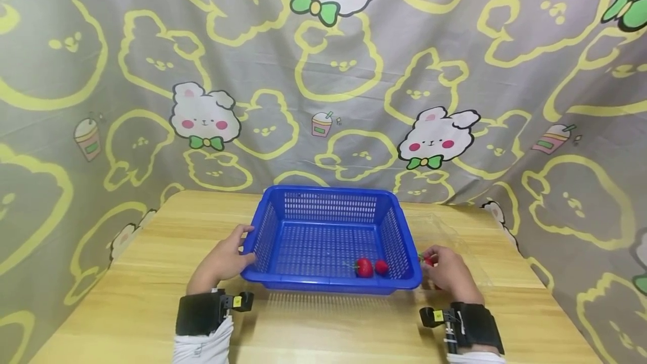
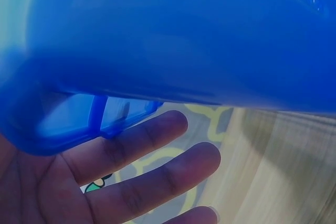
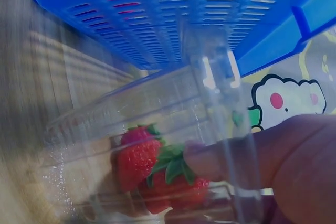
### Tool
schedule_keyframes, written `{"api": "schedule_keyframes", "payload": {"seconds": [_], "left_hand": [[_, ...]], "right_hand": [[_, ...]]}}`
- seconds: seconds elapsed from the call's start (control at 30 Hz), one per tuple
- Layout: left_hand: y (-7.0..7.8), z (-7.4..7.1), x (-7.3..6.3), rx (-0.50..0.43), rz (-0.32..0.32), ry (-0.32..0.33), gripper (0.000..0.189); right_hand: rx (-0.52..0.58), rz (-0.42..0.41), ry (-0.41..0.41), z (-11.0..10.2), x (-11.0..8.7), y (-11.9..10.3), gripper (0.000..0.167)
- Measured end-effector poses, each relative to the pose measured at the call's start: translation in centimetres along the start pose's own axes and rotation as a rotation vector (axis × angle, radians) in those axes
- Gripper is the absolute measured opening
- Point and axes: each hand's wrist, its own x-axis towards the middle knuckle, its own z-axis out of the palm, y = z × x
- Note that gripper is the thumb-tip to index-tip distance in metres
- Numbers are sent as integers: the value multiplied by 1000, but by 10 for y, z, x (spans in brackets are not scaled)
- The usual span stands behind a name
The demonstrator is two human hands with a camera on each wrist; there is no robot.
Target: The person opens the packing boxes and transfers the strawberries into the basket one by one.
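Observation:
A blue plastic basket (image 1: 328,282) with slotted walls stands in front of me, with two strawberries, a larger one (image 1: 364,267) and a smaller one (image 1: 381,267), in its front right corner. At its left rim is my left hand (image 1: 229,254), the thumb on the rim; in the left wrist view several fingers (image 2: 152,187) extend straight beneath the rim. My right hand (image 1: 450,273) reaches into a clear plastic box (image 3: 220,77) right of the basket. Thumb and fingers pinch a strawberry (image 3: 181,190) by its leaves, and another strawberry (image 3: 137,158) lies against it.
The wooden table (image 1: 323,330) carries the basket and box. A grey curtain (image 1: 354,72) with cartoon prints hangs behind and along both sides. The basket's right wall stands close beside the clear box.

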Motion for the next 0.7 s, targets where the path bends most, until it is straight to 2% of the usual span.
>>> {"api": "schedule_keyframes", "payload": {"seconds": [0.5,0.7], "left_hand": [[-2,0,-2,-2,-1,2,57],[-2,1,3,5,-10,1,58]], "right_hand": [[9,-4,-6,1,0,-3,19],[12,-8,-5,0,-1,-3,18]]}}
